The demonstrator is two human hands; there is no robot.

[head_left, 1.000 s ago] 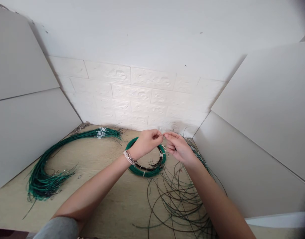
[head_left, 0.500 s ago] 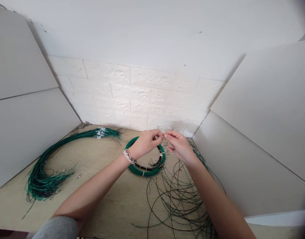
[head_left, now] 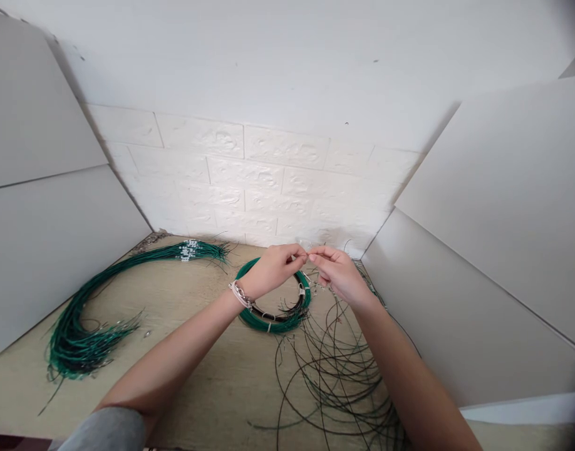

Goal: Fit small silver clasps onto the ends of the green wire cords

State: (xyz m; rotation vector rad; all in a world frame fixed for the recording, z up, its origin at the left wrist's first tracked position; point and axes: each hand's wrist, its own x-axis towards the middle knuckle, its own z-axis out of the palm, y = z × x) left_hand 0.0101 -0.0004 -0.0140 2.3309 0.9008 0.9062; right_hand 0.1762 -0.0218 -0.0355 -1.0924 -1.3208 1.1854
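My left hand [head_left: 280, 268], with a bracelet at the wrist, is closed in a pinch above a green coil of wire [head_left: 274, 326]. Its fingertips meet those of my right hand [head_left: 337, 270], also closed in a pinch. Whatever lies between the fingertips is too small to make out. Partly under the left hand and wrist, the coil rests on the table, with black wire inside it and white ties around it. Loose dark wires [head_left: 337, 376] spread below and beside my right forearm.
A curved bundle of green wires [head_left: 78, 313] with white tags [head_left: 188, 250] lies at the left on the table [head_left: 203, 388]. Grey panels [head_left: 57, 244] flank both sides. A white brick-patterned wall [head_left: 264, 175] stands behind.
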